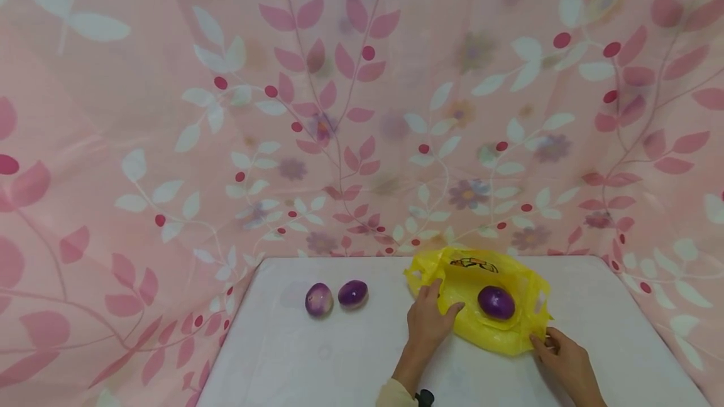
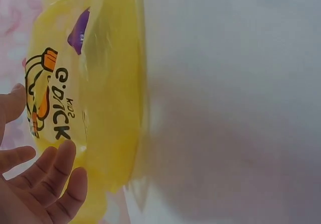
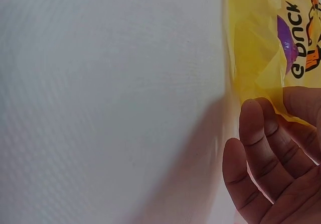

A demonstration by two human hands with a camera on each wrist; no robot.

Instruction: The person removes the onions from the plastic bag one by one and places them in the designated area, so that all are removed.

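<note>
A flowered pink cloth (image 1: 390, 174) hangs behind a white table (image 1: 283, 357), on the right half of which lies a yellow bag (image 1: 498, 341), mouth gaping – the left hand (image 1: 427, 319), fingers spread and thumb well apart, rests at its left edge, while the right hand (image 1: 568, 360) pinches its right corner between thumb and forefinger. One purple oval (image 1: 496, 303) sits in the mouth; two paler-patched ovals (image 1: 319, 300) lie farther left – side by side

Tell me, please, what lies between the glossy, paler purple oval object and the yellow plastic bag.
The head view shows a darker purple oval, white tabletop, then the left hand at the bag.
</note>
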